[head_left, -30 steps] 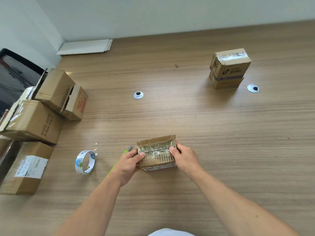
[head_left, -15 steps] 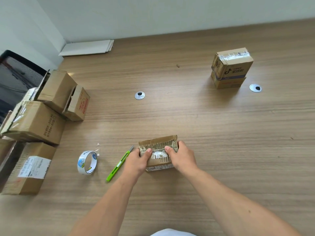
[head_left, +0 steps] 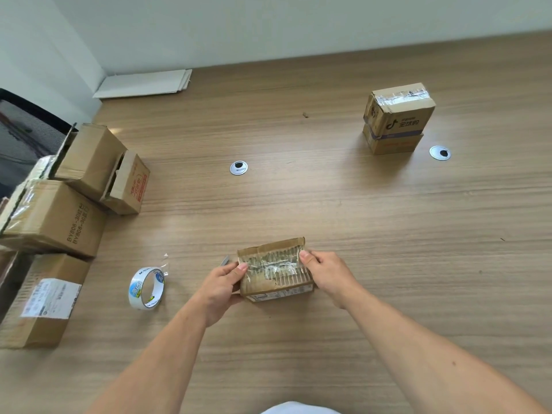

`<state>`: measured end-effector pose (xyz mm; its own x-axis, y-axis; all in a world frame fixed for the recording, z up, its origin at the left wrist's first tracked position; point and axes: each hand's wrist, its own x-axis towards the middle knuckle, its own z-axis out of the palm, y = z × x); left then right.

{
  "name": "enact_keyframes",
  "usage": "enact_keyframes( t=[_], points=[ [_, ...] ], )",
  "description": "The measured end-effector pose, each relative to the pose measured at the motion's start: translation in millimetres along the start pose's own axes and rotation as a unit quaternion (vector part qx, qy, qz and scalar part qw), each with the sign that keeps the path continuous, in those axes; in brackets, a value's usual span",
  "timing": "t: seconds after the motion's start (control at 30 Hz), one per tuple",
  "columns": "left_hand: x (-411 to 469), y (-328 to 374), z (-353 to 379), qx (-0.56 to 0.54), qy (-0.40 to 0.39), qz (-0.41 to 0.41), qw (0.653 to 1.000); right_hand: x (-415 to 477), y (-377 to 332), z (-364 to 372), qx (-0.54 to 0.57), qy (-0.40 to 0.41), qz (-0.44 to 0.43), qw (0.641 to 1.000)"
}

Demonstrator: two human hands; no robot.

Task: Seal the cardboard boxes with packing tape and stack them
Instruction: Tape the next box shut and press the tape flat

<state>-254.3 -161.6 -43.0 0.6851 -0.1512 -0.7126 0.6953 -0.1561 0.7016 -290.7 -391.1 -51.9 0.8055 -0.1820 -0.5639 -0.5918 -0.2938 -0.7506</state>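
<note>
A small worn cardboard box with clear tape across its top sits on the wooden table in front of me. My left hand grips its left side, thumb on the top edge. My right hand grips its right side, thumb on the taped top. A roll of clear packing tape stands on edge to the left of the box. At the far right, two sealed boxes are stacked one on the other.
Several unsealed cardboard boxes are piled along the table's left edge. The tip of a cutter shows behind my left hand. Two round cable grommets are set in the tabletop. White flat sheets lie at the back left corner.
Both thumbs slid outward from the middle of the box top to its sides. My left hand now covers most of the green cutter.
</note>
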Motion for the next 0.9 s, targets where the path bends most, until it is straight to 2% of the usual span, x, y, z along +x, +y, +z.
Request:
enact_keyframes(
  t=[0.17,0.33,0.43,0.6,0.77,0.9],
  points=[
    [-1,13,8,0.000,0.049,-0.027,0.998,1,-2,3,-0.030,0.040,0.001,0.999],
    [5,12,12,0.073,0.116,0.024,0.990,12,-9,14,-0.028,0.087,0.022,0.996],
    [3,12,16,0.038,0.077,0.018,0.996,15,-4,8,-0.017,0.078,-0.004,0.997],
    [-1,-1,4,0.001,0.009,0.016,1.000,23,15,3,0.056,-0.001,-0.004,0.998],
    [2,-7,-4,-0.039,-0.026,0.007,0.999,15,23,-7,0.176,-0.103,-0.001,0.979],
    [-2,-8,-10,-0.048,-0.070,0.006,0.996,9,29,-14,0.188,-0.145,0.009,0.971]
  ],
)
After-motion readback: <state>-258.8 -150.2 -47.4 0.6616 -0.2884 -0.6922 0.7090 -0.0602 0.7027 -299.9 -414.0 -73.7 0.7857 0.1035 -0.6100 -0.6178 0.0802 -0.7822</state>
